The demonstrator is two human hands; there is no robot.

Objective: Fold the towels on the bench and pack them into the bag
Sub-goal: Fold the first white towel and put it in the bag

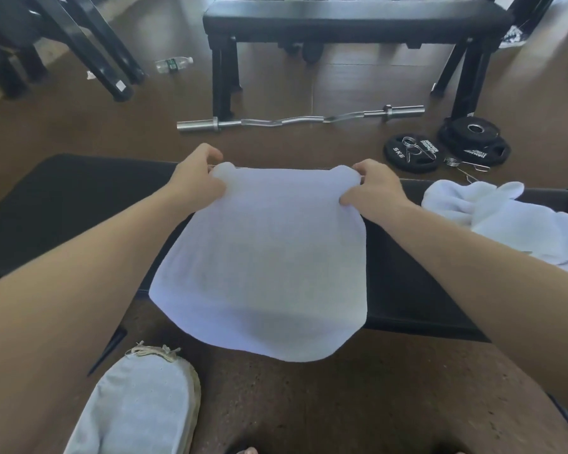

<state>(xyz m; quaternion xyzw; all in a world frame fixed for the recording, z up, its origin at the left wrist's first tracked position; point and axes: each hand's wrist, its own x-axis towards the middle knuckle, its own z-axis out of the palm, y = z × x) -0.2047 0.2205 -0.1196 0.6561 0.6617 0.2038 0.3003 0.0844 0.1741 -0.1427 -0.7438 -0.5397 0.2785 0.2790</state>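
Here, the left hand (197, 178) and the right hand (373, 185) each pinch a far corner of a white towel (259, 263), fingers curled over the bunched cloth with the thumbs under it, so the towel lies spread across the black bench (63, 208) with its near edge hanging over the front. A second towel (505, 217) (crumpled, unfolded) sits on the bench to the right, apart from the first. A pale grey bag (141, 407) lies on the floor at lower left, near the bench.
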